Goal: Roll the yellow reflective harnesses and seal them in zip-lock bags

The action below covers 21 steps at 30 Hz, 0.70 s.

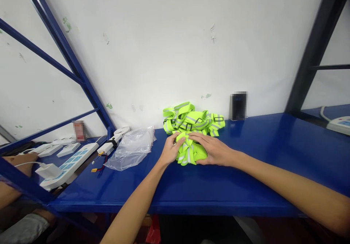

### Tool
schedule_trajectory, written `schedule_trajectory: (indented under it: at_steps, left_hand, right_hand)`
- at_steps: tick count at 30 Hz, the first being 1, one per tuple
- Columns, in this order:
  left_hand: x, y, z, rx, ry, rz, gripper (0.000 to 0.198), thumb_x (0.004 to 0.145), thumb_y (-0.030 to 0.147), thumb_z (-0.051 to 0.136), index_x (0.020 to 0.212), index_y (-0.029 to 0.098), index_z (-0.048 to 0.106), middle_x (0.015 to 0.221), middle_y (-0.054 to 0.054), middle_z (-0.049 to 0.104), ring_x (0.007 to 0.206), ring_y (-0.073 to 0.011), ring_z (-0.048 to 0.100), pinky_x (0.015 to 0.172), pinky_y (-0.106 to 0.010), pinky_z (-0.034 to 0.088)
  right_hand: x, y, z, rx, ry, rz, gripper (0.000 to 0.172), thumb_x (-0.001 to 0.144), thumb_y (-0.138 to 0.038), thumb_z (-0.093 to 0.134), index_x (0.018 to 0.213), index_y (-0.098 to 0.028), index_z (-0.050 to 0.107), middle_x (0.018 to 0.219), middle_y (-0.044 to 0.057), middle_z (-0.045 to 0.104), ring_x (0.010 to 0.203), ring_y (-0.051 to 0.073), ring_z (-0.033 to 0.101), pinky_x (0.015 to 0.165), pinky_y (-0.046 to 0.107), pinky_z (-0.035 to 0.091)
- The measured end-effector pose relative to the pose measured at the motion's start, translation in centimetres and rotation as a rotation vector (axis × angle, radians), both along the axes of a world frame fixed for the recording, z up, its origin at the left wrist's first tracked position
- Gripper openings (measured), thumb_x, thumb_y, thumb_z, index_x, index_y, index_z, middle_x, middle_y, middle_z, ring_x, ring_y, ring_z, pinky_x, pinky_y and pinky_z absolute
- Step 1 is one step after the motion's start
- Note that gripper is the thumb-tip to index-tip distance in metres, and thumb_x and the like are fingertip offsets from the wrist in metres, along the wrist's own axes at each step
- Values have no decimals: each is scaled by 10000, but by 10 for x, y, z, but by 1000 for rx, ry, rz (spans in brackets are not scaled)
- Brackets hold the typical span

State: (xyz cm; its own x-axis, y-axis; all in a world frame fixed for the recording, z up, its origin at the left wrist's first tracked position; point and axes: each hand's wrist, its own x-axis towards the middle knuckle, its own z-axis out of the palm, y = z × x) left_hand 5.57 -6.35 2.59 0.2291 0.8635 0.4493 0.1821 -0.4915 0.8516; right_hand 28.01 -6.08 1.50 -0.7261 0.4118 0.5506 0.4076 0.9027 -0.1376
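Observation:
A bundle of fluorescent yellow reflective straps (189, 153) rests on the blue table, crumpled, with grey-silver stripes on it. My left hand (171, 150) grips its left side, thumb over the top. From the right, my right hand (216, 150) wraps round the same bundle, its fingers laid across the upper edge and its thumb low at the front. Right behind lies a looser pile of the same reflective straps (182, 118), with black buckles showing. Part of the bundle's sides is hidden under my fingers.
Left of my hands lies a clear plastic bag (132, 149), beside a white device with wires (108, 147). A power strip (72, 165) sits beyond the blue frame, near another person's arm (23, 164). A dark blurred box (238, 106) stands against the wall (169, 47).

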Motion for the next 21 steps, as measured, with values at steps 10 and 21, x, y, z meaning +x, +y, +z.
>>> schedule_trajectory:
  at_steps: [10, 21]
  left_hand:
    - [12, -1, -1, 222, 13, 281, 291, 856, 372, 606, 1085, 193, 617, 1006, -40, 563, 693, -82, 558, 642, -198, 471]
    - [3, -12, -2, 379, 224, 181, 322, 958, 335, 434, 1051, 177, 699, 1025, -67, 717, 944, -188, 653, 856, -296, 474]
  right_hand:
    - [-4, -1, -12, -2, -9, -93, 836, 751, -199, 688, 1475, -162, 271, 1499, 219, 309, 1272, 337, 490, 970, 470, 490]
    - [-5, -12, 1, -97, -17, -24, 936, 804, -173, 660, 1537, -305, 94, 1311, 101, 559, 1103, 283, 592, 885, 425, 517]
